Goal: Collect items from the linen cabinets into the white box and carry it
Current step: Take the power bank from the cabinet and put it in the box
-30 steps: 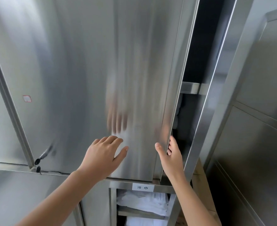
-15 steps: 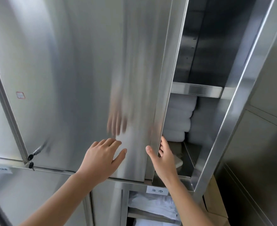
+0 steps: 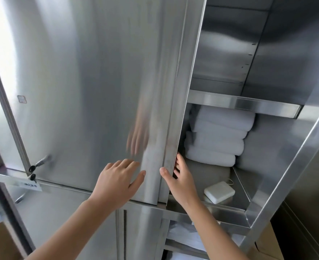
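Observation:
A tall stainless steel sliding door [image 3: 98, 91] of the upper linen cabinet stands partly slid to the left. My left hand [image 3: 117, 182] lies flat on its face, fingers spread. My right hand [image 3: 181, 177] hooks its fingers round the door's right edge, thumb on the front. In the uncovered compartment a stack of rolled white towels [image 3: 217, 139] lies on the lower shelf. A small white flat block with a cord [image 3: 218, 192] sits in front of them. The upper shelf [image 3: 243, 104] looks bare. The white box is not in view.
A lower compartment [image 3: 183, 237] under the open one holds folded white linen. The cabinet's right frame post [image 3: 290, 166] slants across the right side. Keys hang in a lock [image 3: 32, 168] at the lower left. Cardboard [image 3: 267, 244] shows at the bottom right.
The sliding door has moved left under both hands, widening the opening. The towel stack, the shelves and the small white block have come into view.

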Tool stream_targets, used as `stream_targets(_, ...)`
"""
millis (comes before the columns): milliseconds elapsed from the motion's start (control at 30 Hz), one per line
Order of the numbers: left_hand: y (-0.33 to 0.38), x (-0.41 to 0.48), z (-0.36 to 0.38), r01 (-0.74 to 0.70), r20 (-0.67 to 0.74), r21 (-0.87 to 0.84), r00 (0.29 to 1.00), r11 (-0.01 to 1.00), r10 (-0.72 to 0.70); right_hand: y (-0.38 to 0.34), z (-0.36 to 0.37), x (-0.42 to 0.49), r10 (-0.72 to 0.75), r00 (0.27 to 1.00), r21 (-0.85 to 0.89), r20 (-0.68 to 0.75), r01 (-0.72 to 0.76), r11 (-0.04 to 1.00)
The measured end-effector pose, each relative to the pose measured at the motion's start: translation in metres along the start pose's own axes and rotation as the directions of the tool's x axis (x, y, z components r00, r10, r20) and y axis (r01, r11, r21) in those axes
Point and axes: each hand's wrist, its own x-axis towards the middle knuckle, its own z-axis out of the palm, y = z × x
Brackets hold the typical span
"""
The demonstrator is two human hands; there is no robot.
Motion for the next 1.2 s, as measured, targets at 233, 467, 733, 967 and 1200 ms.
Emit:
stream_targets(233,-0.015,0.001,-0.005,-0.016,-0.012,0.004,1.000,1.000,0.016,-0.010,0.026,0.004,0.025,0.997,-0.011,0.069,-0.025,1.000)
stream_targets(467,-0.024,0.000,-0.012,-0.037,-0.030,-0.020,0.999,0.999,0.036,-0.018,0.041,0.005,0.041,0.993,0.012,0.115,-0.043,0.999)
stream_targets(733,-0.021,0.005,-0.008,-0.081,-0.019,-0.023,0.997,0.996,0.081,-0.008,0.021,-0.003,0.087,0.991,-0.100,0.101,-0.076,0.992)
stream_targets(967,0.038,0.024,0.012,-0.181,0.020,-0.080,0.983,0.980,0.183,0.004,-0.063,-0.028,0.138,0.990,-0.310,-0.044,-0.144,0.940)
stream_targets(1200,0.124,0.034,0.031,-0.303,0.037,-0.151,0.950,0.941,0.311,0.014,-0.149,-0.067,0.170,0.962,-0.359,-0.215,-0.240,0.902)
